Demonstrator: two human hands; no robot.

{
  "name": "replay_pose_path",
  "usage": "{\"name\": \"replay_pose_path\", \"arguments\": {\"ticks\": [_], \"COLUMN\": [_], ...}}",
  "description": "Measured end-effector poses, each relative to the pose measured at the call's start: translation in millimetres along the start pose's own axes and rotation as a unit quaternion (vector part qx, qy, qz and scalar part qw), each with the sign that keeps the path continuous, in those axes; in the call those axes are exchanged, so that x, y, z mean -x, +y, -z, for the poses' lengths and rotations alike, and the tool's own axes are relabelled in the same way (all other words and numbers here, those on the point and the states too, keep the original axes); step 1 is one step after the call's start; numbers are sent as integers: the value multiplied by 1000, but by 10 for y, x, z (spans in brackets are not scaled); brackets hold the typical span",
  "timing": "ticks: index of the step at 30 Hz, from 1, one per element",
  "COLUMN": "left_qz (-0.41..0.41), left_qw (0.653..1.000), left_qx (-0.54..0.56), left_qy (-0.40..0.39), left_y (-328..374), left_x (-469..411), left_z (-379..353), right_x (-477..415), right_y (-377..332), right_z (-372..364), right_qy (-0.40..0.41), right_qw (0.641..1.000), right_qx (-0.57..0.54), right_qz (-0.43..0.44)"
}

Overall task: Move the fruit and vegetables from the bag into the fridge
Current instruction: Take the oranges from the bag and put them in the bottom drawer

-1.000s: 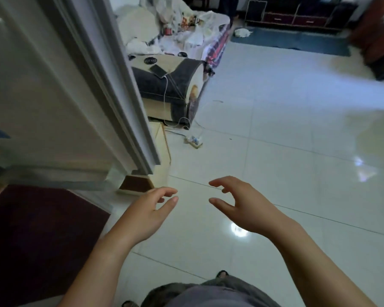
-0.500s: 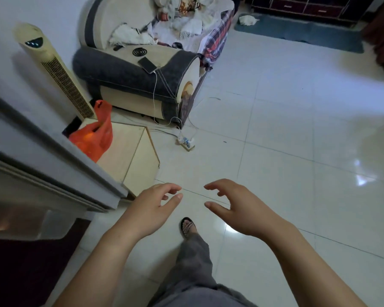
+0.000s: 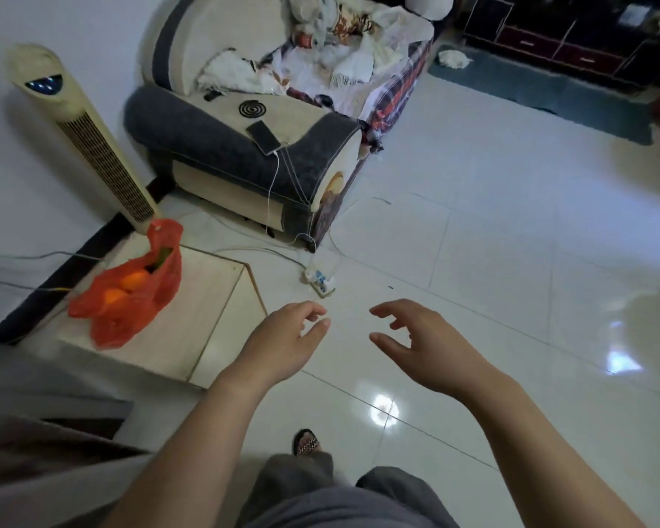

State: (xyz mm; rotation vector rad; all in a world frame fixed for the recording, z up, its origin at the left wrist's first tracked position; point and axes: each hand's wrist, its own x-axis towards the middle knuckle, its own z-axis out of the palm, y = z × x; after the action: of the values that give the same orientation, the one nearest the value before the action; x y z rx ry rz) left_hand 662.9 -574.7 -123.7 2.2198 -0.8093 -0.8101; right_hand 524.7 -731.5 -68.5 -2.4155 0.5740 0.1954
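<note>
While standing well apart from the orange plastic bag, reach left for its raised top.
Lies slumped on the low wooden table, just beside the foot of the tower fan, with oranges and something green showing at the mouth. Bring over the left hand, loosely curled and holding nothing, to spread the neck; save the right hand, likewise half-open and empty above the floor tiles, for lifting out one fruit at a time. Better to support from below than to tug: thin plastic, probably quick to tear.
</note>
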Motion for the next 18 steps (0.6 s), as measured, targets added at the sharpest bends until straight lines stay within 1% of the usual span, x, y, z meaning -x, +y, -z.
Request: {"name": "replay_pose_path", "arguments": {"ticks": [6,10,13,16,18], "left_qz": [84,150,214,283,330], "left_qw": [995,983,964,933,911], "left_qx": [16,37,63,80,91], "left_qy": [42,101,148,208,232], "left_y": [-286,-447,-600,-737,-784], "left_x": [-167,-275,-383,-524,-644], "left_z": [257,532,762,978,1114], "right_x": [-820,-1485,-2057,-2631,-3002], "right_y": [-151,-336,-492,-657,-749], "right_z": [13,-67,-97,-26,43], "right_qy": [-57,-130,-183,-228,-253], "right_qw": [995,978,955,928,910], "right_qx": [10,25,41,63,76], "right_qz": [83,158,229,290,321]}}
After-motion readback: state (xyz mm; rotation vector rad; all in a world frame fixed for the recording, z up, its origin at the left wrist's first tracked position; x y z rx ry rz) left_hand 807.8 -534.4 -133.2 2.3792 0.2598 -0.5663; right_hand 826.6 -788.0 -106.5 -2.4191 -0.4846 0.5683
